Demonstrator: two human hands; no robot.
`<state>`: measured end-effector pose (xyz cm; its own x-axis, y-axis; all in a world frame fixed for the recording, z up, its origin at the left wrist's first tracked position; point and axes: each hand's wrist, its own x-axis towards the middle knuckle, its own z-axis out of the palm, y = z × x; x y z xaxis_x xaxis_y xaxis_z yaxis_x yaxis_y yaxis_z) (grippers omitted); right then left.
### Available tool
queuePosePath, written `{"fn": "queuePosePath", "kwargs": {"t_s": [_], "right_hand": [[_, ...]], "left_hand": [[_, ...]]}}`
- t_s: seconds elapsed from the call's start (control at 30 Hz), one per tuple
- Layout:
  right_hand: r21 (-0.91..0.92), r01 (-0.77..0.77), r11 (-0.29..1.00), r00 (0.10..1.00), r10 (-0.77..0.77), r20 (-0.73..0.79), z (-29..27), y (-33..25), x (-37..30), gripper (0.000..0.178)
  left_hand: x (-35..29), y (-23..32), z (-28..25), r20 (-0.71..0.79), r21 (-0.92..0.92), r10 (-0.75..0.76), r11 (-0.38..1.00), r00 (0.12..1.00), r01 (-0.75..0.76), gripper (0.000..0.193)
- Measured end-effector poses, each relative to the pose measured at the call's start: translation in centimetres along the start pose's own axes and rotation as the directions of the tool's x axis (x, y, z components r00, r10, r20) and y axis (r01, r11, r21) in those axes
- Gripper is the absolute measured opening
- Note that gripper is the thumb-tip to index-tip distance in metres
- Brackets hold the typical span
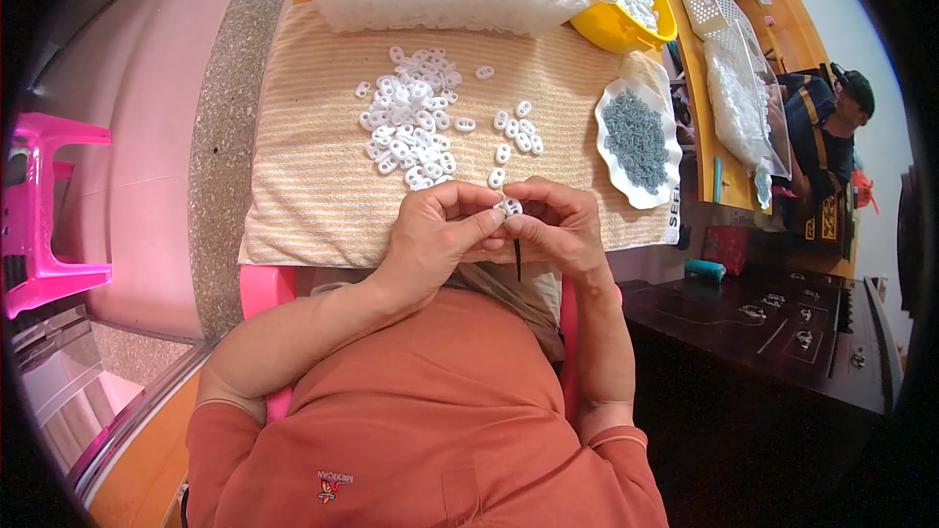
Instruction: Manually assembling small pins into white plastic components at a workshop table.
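Note:
Near the front edge of the towel, my left hand (pixel 440 227) and my right hand (pixel 559 225) meet fingertip to fingertip. Between their thumbs and forefingers they pinch a small white oval plastic piece with two holes (pixel 513 206). A thin dark rod (pixel 518 262) hangs below the fingers; its upper end is hidden. Just beyond the fingertips lies a loose white piece (pixel 496 178), with several more ahead of it. A heap of the same two-holed pieces (pixel 406 117) covers the middle left of the towel.
At the right, a white scalloped plate (pixel 668 174) holds small grey tube-like parts. A clear bin (pixel 430 10) of white pieces and a yellow basin (pixel 626 39) stand at the back. A pink stool (pixel 59 205) is at left; another person (pixel 827 127) sits far right.

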<state>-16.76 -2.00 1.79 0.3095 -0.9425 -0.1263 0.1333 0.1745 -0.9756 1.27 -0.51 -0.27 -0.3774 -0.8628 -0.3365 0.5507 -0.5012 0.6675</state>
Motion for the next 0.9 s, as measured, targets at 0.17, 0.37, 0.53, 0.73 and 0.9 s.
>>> {"fn": "queuePosePath", "kwargs": {"t_s": [0.17,0.37,0.53,0.73,0.9], "right_hand": [[0.043,-0.039,0.998,0.999,0.039,0.000,0.57,-0.63,-0.07,0.021],[0.043,-0.075,0.996,0.997,0.073,0.041,-0.25,-0.10,-0.08,0.030],[0.035,-0.063,0.997,0.998,0.063,0.002,0.10,-0.23,-0.07,0.020],[0.075,-0.060,0.995,0.998,0.059,0.010,0.01,-0.05,-0.12,0.021],[0.117,-0.037,0.992,0.999,0.036,0.012,0.00,0.23,-0.15,0.019]], "left_hand": [[0.03,-0.05,-0.05,0.002,0.002,0.003,1.000,1.000,-0.003,0.017],[0.01,-0.02,-0.02,0.001,0.002,0.009,1.000,1.000,-0.009,0.017],[0.09,-0.09,-0.05,0.003,-0.001,0.014,1.000,1.000,-0.014,0.017],[-0.02,0.10,0.08,-0.015,-0.007,-0.003,1.000,1.000,0.003,0.016],[-0.05,0.10,0.10,-0.018,-0.015,-0.001,1.000,1.000,0.001,0.016]]}}
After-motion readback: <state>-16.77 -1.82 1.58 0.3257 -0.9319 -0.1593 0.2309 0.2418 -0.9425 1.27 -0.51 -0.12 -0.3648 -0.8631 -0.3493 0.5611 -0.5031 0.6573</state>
